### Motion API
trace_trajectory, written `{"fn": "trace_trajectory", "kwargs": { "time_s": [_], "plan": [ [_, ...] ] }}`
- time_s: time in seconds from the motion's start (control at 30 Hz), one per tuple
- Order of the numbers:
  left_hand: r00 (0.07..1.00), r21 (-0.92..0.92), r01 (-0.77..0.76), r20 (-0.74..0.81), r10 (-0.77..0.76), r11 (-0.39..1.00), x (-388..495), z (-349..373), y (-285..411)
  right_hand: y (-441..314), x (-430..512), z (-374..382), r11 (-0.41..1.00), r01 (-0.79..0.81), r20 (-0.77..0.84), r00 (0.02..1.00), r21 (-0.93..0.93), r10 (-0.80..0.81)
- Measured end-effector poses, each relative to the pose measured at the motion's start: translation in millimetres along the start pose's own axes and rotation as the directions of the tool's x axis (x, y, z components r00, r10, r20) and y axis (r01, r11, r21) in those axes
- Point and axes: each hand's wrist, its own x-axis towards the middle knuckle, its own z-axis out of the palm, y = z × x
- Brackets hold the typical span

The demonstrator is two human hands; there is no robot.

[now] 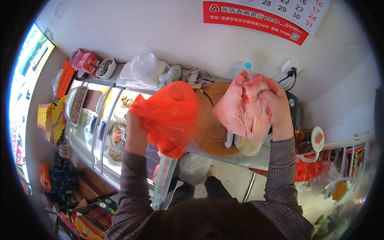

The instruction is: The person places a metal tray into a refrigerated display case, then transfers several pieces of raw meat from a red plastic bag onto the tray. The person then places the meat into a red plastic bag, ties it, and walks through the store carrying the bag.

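Note:
My left hand (134, 124) grips a red plastic bag (171, 118), which is blurred and puffed out; the bag hides most of my fingers. On the other side my right hand (277, 103) holds up a large piece of raw, pale pink meat (243, 109) by its right edge. Beneath and between the two is a round wooden chopping block (207, 132), partly covered from view by the meat and the bag. A white handle-like object (229, 140) shows at the block's front right, beside a clear plastic bag (249, 145).
Left of the block runs a glass-topped display case (102, 132) with food inside. A white bowl (106, 68) and a clear bag (144, 64) sit on the back ledge. At right stand a lidded jug of dark liquid (304, 141) and a wall socket with plugs (291, 67).

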Motion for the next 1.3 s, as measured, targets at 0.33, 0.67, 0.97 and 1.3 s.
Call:
{"fn": "trace_trajectory", "kwargs": {
  "time_s": [0.33, 0.67, 0.97, 1.3],
  "plan": [
    [0.806, 0.347, -0.152, -0.498, 0.32, 0.925, -124.0, -97.3, 60.0, 102.7, 7.1, 55.4, 0.254, 0.186, 0.193, 0.981, -0.949, 0.004],
    [0.733, 0.1, -0.158, -0.654, 0.185, 0.982, -215.0, -186.1, 46.3, 241.4, -52.1, 109.4, -0.025, 0.329, 0.31, 0.91, -0.944, 0.275],
    [0.928, -0.389, -0.246, -0.36, 0.1, 0.888, -243.4, -218.6, 37.6, 276.0, -120.0, 240.8, 0.692, -0.633, 0.476, 0.517, -0.348, 0.712],
    [0.814, -0.576, -0.374, -0.579, -0.04, 0.727, -240.5, -293.4, 10.9, 397.2, -188.1, 327.5, 0.893, -0.405, 0.462, 0.765, -0.197, 0.449]
  ]
}}
